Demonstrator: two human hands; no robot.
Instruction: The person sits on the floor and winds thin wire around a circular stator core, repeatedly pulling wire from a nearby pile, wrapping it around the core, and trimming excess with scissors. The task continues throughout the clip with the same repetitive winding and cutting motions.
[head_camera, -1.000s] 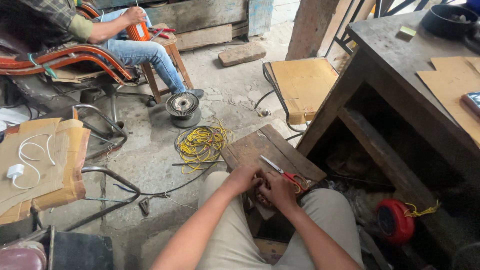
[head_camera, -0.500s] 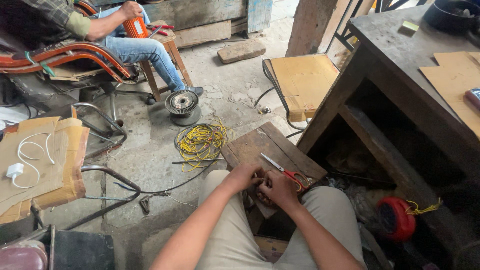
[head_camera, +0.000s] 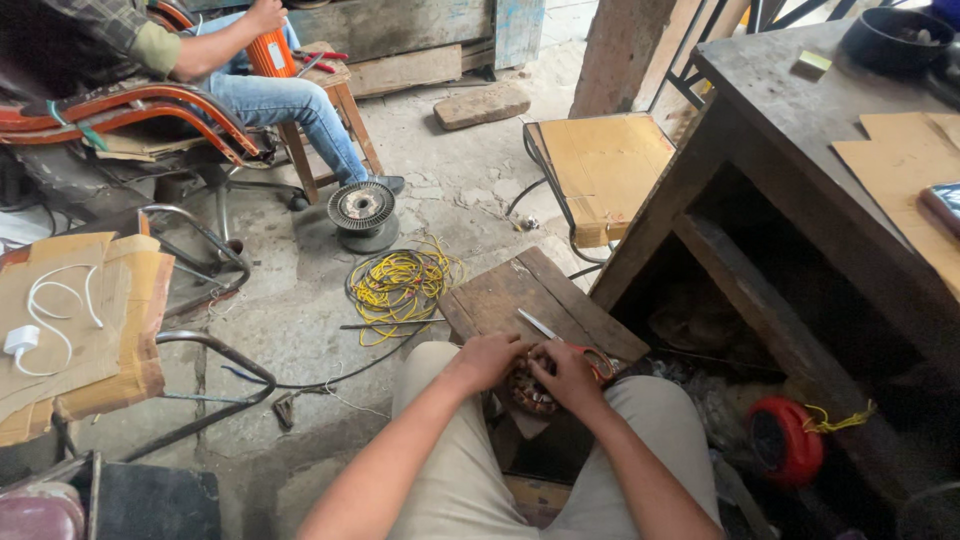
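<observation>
Desk: large dark wooden one at your right, with cardboard sheets on top and a dark bowl at its far corner.
Co-worker: another person sits far left on a chair, one hand on an orange cylinder; keep that hand apart from yours.
Wooden board: sits in front of your knees and carries the work; scissors with red handles lie on it, touching your right hand.
Yellow wire coil: loose on the floor, just beside the board's left edge.
Your left hand: forearm comes in from lower left, wrist straight, fingers curled down over the left side of the part.
Your right hand: forearm comes in from lower right, fingers bent around the part's right side.
Round wound part: small, brownish, between both hands at the board's near edge above your lap; mostly hidden.
Grip: both hands closed on the part, fingers tight around it.
</observation>
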